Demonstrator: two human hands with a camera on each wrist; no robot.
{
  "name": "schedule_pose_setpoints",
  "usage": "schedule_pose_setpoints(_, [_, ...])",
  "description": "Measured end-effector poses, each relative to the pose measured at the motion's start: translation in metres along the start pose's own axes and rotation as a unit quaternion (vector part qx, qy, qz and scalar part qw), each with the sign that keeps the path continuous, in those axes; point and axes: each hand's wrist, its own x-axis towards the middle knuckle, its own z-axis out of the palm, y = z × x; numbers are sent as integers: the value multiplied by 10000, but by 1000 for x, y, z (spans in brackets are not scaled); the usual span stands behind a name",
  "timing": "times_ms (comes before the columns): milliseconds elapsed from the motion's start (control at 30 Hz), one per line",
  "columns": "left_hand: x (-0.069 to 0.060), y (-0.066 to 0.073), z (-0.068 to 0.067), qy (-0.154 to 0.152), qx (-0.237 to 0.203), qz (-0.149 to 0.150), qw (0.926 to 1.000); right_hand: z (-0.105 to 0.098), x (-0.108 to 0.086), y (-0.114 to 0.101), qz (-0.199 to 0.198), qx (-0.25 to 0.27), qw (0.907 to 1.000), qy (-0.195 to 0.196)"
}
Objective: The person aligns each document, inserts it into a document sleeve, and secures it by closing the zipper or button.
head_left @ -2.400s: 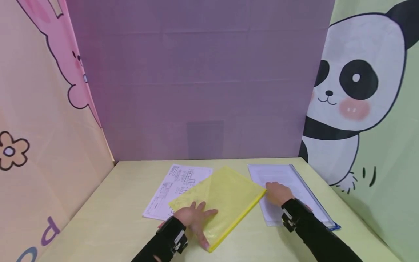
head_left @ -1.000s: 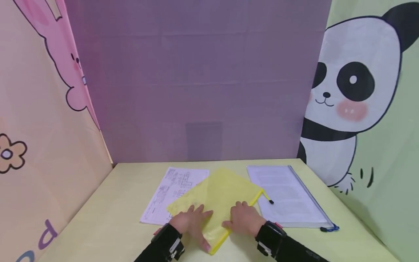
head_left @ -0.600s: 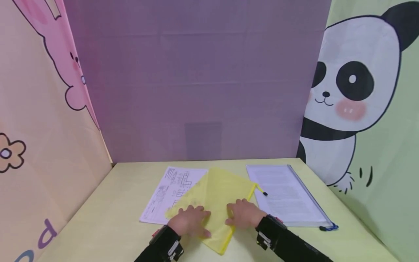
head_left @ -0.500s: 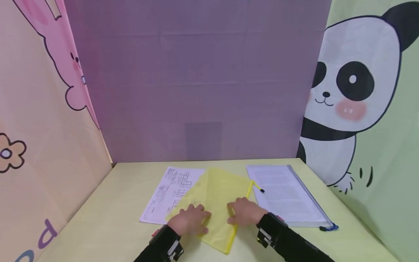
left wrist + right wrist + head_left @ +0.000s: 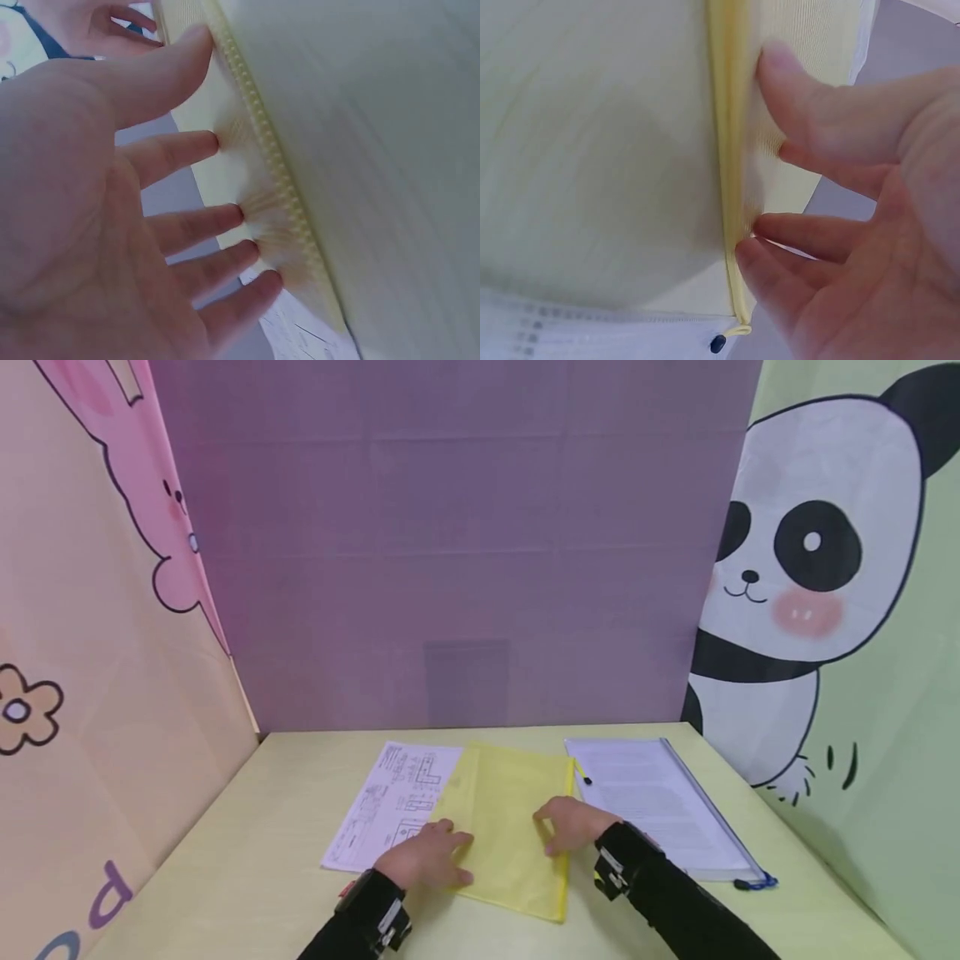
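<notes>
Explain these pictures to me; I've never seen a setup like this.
There is no machine: the work is done by a person's bare left hand and right hand. The wide picture comes from a camera on the head; the close ones come from one on each wrist. On the pale table lie a sheet of drawings, a yellow pouch partly covering it, and a clear folder with a printed page. Both hands touch the yellow pouch; neither appears to grip it.

Even light, soft shadows, hazy wrist views
</notes>
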Motion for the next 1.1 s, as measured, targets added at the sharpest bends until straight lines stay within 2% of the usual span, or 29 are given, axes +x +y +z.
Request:
schedule_pose_setpoints(200, [0,9,5,130,501,-113,9986,1,2,-6,-153,109,9997,150])
schedule_pose_setpoints(333, [0,19,8,214,608,-260,9976,6,-1,-18,-297,-249,9991,175])
schedule_pose_setpoints(467, [0,26,9,277,667,-453,9964,12,-4,-31,-399,-473,9980,83])
schedule_pose_setpoints(600, [-1,30,11,408,805,-568,9943,16,-6,-38,-241,-305,9992,-66])
schedule_pose_setpoints(733, [-2,31,15,556,928,-563,9925,18,-6,-39,-184,-248,9995,-93])
schedule_pose_setpoints(900, [0,29,12,558,794,-524,9939,18,-5,-38,-252,-251,9993,-108])
schedule_pose_setpoints(1100, [4,15,6,704,435,-521,9952,15,-4,-39,-221,-272,9993,-124])
